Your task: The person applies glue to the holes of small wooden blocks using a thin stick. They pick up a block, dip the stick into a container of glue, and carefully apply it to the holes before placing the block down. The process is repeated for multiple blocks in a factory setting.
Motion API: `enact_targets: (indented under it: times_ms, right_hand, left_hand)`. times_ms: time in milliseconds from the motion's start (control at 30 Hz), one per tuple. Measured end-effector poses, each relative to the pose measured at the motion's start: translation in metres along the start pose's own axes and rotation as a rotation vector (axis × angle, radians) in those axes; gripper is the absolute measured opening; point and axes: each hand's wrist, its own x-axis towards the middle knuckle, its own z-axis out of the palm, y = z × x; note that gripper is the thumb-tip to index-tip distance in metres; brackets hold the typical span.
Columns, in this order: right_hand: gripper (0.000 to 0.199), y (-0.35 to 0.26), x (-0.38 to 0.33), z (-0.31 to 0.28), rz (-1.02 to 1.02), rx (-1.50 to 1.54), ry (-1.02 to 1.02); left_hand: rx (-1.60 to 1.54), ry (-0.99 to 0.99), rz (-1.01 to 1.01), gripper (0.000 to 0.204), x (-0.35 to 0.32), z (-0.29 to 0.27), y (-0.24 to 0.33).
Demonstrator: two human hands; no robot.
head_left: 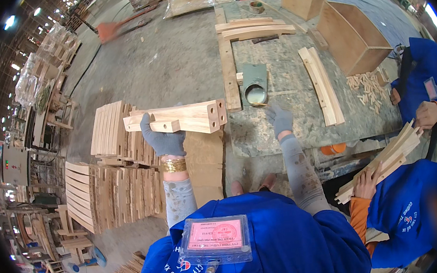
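My left hand (pixel 162 136), in a grey glove, is wrapped round a bundle of pale wooden bars (pixel 188 115) held level over the floor. Round holes show in their right ends, and a shorter drilled piece lies along the near side. My right hand (pixel 280 119), gloved too, is closed just above the worktable (pixel 287 91). From its fingertips a thin stick (pixel 261 104) reaches to the near rim of a glue cup (pixel 255 95) holding whitish liquid. The cup stands at the end of a dark green block (pixel 254 74). My fingers partly hide the stick's end.
Curved wooden parts (pixel 322 86), a heap of dowels (pixel 368 89) and plywood boxes (pixel 352 36) are on the table. Stacked slats (pixel 114 192) stand on my left. At right, a co-worker's hands (pixel 366 182) hold wooden parts (pixel 382 166); another person (pixel 421 82) is beyond.
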Motion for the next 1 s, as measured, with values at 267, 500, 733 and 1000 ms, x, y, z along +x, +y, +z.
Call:
enact_targets:
  times_ms: [267,500,733,1000]
  right_hand:
    - [0.026,0.005,0.015,-0.005,0.154,0.303,0.244]
    - [0.019,-0.036,-0.007,0.004,-0.030,0.438,-0.136]
    - [0.018,-0.137,-0.161,0.069,-0.439,-0.112,-0.325]
    - [0.011,-0.142,-0.190,0.082,-0.560,-0.194,-0.336]
  left_hand:
    - [-0.073,0.014,-0.109,0.054,0.001,0.008,-0.006]
    - [-0.050,0.115,-0.070,0.047,0.010,0.009,-0.014]
    - [-0.099,0.126,-0.079,0.047,0.009,0.015,-0.012]
    - [-0.133,0.083,-0.089,0.045,0.012,0.020,-0.012]
